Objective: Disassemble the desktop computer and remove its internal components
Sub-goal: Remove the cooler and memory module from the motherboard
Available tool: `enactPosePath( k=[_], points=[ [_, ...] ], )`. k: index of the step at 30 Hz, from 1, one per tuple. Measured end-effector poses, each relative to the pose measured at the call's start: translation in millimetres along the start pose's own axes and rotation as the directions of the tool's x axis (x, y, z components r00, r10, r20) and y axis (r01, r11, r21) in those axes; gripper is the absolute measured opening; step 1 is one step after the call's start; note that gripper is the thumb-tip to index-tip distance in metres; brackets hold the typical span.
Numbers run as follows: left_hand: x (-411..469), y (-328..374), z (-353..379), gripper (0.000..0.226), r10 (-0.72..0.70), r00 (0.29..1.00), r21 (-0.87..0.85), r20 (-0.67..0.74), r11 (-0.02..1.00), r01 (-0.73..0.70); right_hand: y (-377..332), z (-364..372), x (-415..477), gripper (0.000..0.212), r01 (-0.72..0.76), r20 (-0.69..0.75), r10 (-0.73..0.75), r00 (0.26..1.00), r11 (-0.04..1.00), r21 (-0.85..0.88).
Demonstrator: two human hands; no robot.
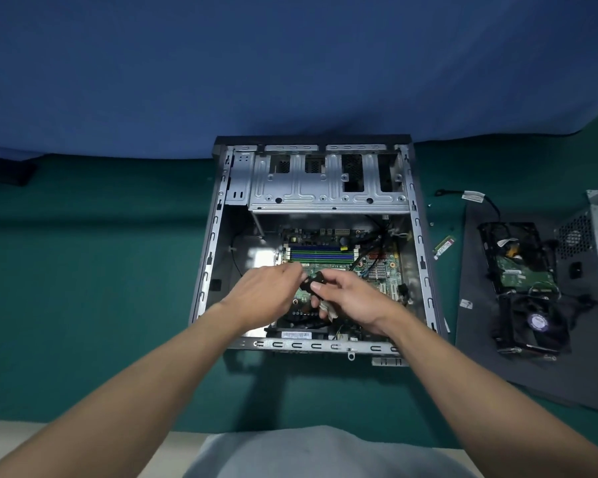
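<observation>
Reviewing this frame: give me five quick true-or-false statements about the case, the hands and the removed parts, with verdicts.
1. The computer case lies open with the motherboard inside. True.
2. The left hand and the right hand both hold a small black part over the board. True.
3. The fan lies left of the case. False: it lies to the right, on the dark panel.
4. A hard drive rests on that panel, beyond the fan. True.
5. The mat under the case is red. False: it is green.
</observation>
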State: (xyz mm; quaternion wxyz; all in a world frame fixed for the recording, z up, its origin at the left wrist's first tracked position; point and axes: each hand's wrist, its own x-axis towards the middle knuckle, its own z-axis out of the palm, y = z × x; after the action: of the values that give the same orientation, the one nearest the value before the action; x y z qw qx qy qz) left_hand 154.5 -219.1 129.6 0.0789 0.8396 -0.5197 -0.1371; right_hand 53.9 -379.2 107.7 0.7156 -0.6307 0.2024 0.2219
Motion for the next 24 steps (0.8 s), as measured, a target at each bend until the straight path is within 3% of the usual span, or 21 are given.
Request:
enactPosePath(
  k=[3,7,11,13,16,20,23,24],
  points=[
    [6,4,3,0.031,-0.223,0.975,-0.093,0.007,0.970,0.223,-2,4,1,0.010,0.047,-0.048,-0.049,0.998,0.998,-0.041],
    [15,7,-2,0.043,-0.457,0.885,-0.288,0.090,0.838,0.463,-2,11,3,0.011,0.085,-0.195,-0.133,0.972,0.968,-0.236],
    [20,3,-11,0.047,-0.532,0.833,-0.483,0.152,0.696,0.532,1,20,4,0.032,0.021,-0.283,-0.164,0.945,0.894,-0.448],
    [22,2,-16,0.042,-0.536,0.832,-0.551,0.141,0.656,0.516,2,21,5,0.039,-0.027,-0.329,-0.138,0.934,0.893,-0.450],
    [23,7,-20,0.026,-0.480,0.877,-0.583,0.023,0.707,0.401,-2,17,3,0.033,-0.086,-0.331,-0.016,0.944,0.953,-0.291],
    [28,23,-22,0.017,-0.311,0.937,-0.396,-0.157,0.889,0.229,-11,3,-9,0.018,-0.018,-0.412,-0.005,0.911,0.998,-0.054],
    [38,37,-22,0.016,-0.219,0.944,-0.282,-0.247,0.948,0.146,-19,-15,-26,0.016,0.122,-0.434,0.044,0.900,0.930,0.346],
    [42,42,-21,0.015,-0.174,0.946,-0.250,-0.273,0.962,0.105,-21,-20,-32,0.015,0.148,-0.424,0.034,0.905,0.910,0.388]
  ],
)
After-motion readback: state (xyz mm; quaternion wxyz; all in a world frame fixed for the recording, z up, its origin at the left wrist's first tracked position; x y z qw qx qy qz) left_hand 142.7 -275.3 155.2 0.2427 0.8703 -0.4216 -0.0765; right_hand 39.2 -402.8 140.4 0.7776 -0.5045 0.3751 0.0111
